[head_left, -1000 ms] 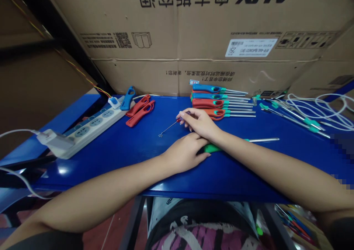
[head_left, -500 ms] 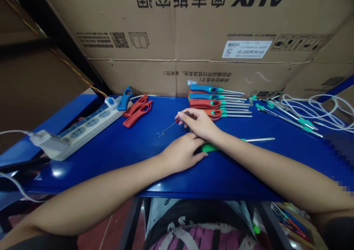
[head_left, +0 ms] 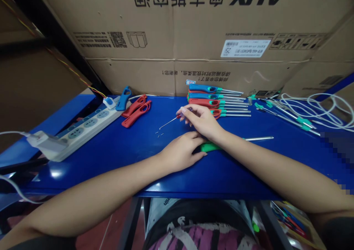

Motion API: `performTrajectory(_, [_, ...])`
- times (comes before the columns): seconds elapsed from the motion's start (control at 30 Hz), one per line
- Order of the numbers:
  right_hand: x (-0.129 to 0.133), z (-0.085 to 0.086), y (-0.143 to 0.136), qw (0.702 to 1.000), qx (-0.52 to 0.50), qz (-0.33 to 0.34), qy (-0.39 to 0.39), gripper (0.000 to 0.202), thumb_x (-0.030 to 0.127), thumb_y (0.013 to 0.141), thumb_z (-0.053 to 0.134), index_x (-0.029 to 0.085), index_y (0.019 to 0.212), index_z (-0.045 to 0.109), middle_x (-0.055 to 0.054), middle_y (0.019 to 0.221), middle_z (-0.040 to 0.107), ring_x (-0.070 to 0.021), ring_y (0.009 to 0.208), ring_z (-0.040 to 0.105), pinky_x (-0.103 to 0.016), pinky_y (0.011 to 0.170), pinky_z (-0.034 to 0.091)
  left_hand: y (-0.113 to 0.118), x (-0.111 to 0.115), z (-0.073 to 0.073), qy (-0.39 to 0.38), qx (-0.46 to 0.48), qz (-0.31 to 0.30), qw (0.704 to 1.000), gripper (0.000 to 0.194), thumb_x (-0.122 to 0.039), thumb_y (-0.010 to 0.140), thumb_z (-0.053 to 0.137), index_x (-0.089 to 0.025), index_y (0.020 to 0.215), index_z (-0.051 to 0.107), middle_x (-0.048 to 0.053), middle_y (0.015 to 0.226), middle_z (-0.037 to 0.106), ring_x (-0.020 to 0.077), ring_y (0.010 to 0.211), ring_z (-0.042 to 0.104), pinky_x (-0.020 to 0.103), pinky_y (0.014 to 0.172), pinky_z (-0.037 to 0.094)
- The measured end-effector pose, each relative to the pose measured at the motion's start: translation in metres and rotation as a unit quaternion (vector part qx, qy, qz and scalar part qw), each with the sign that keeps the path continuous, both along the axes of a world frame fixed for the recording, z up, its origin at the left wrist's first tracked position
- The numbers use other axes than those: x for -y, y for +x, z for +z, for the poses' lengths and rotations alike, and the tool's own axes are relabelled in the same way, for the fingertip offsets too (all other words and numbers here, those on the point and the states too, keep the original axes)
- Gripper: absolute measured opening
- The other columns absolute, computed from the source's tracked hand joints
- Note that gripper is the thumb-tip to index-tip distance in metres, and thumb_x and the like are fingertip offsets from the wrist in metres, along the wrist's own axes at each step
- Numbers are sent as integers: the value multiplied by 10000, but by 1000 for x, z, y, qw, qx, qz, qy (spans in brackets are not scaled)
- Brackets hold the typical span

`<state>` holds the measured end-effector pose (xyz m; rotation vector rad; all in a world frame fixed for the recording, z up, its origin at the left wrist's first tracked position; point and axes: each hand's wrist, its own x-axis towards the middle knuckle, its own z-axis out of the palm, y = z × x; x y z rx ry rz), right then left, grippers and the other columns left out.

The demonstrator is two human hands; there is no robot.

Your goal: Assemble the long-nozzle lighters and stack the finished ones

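Observation:
My right hand is closed around the red handle of a thin screwdriver, whose shaft points left and down. A tiny shiny bit shows at its tip, perhaps a screw. Just below the tip, a few small screws lie on the blue tabletop. My left hand is closed on the end of a green long-nosed lighter lying flat on the table. The lighter's metal tube sticks out to the right, beyond my right forearm, which hides its middle.
Blue and red lighters lie stacked behind my right hand. Loose red handle shells and a blue one sit by a power strip. Metal tubes and a white cable lie at right. A cardboard wall stands behind.
My right hand has lifted the screwdriver slightly, and its tip has moved up and left, away from the small screws. My left hand stays on the green lighter.

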<state>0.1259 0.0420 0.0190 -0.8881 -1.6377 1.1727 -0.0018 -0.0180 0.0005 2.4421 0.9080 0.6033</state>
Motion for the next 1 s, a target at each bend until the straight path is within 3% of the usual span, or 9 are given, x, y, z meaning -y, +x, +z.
performTrajectory(0.1, [0, 1, 1, 1000, 12, 8, -12, 283, 469, 873, 639, 195, 857, 708, -33, 827, 715, -131, 715, 617, -276, 650, 496, 0, 0, 0, 0, 2, 0, 1000, 321, -248, 914, 671, -162, 1223, 667, 123, 1257, 647, 270, 1162, 631, 422, 1013, 531])
performTrajectory(0.27, [3, 6, 8, 998, -34, -44, -11, 301, 469, 887, 631, 184, 830, 708, -13, 742, 667, -103, 638, 569, -242, 574, 451, 0, 0, -1, -9, 0, 4, 1000, 315, -259, 914, 678, -137, 1205, 680, 119, 1166, 662, 251, 1080, 640, 408, 974, 541])
performTrajectory(0.43, [7, 17, 34, 989, -87, -120, -16, 300, 482, 856, 667, 187, 821, 708, 10, 658, 619, -79, 555, 522, -203, 484, 393, 3, -7, -8, 17, 27, 15, 999, 362, -300, 881, 733, -138, 1202, 690, 98, 1105, 695, 246, 1030, 620, 409, 971, 509])
performTrajectory(0.57, [7, 21, 61, 977, -125, -173, -7, 301, 479, 818, 703, 199, 717, 658, 34, 604, 560, -69, 500, 485, -197, 442, 373, 5, -11, -10, 27, 37, 60, 997, 429, -365, 806, 809, -178, 1179, 706, 76, 1103, 723, 268, 1033, 606, 448, 963, 486])
performTrajectory(0.83, [7, 6, 80, 966, -172, -191, -17, 247, 391, 794, 682, 199, 646, 632, 53, 529, 515, -65, 432, 437, -206, 401, 340, 0, -13, -6, -11, 161, 168, 972, 442, -445, 803, 796, -213, 1170, 715, 47, 999, 754, 220, 908, 653, 378, 850, 524])
performTrajectory(1.0, [9, -5, 80, 969, -159, -182, -51, 248, 394, 818, 659, 197, 669, 633, 59, 513, 502, -59, 430, 437, -203, 406, 329, -2, -17, -1, -31, 192, 161, 968, 331, -452, 797, 797, -250, 1056, 767, 30, 961, 759, 201, 878, 668, 333, 795, 522])
